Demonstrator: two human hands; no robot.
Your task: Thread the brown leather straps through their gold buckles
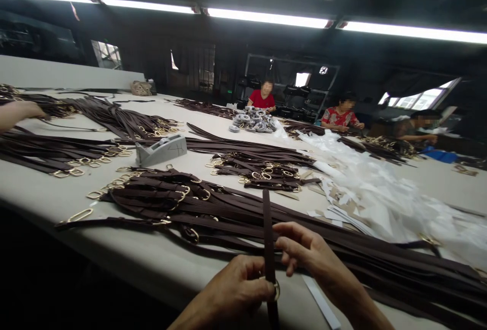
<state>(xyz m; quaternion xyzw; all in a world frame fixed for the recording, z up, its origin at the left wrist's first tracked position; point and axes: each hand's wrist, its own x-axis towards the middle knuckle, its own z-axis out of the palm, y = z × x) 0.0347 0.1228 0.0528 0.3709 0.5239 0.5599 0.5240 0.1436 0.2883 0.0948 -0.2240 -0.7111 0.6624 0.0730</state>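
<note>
At 6 o'clock, the left hand (232, 292) pinches an upright brown strap (267, 218) by its gold ring (277, 290). The right hand (310, 259) pinches it just above, over the tabletop (152, 261).

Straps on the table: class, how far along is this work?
Done, apparently: ringed straps bundled farther back. In hand: the left hand and right hand hold one strap upright, a gold ring at its lower end. Left: the sprawling heap of straps in front.
</note>
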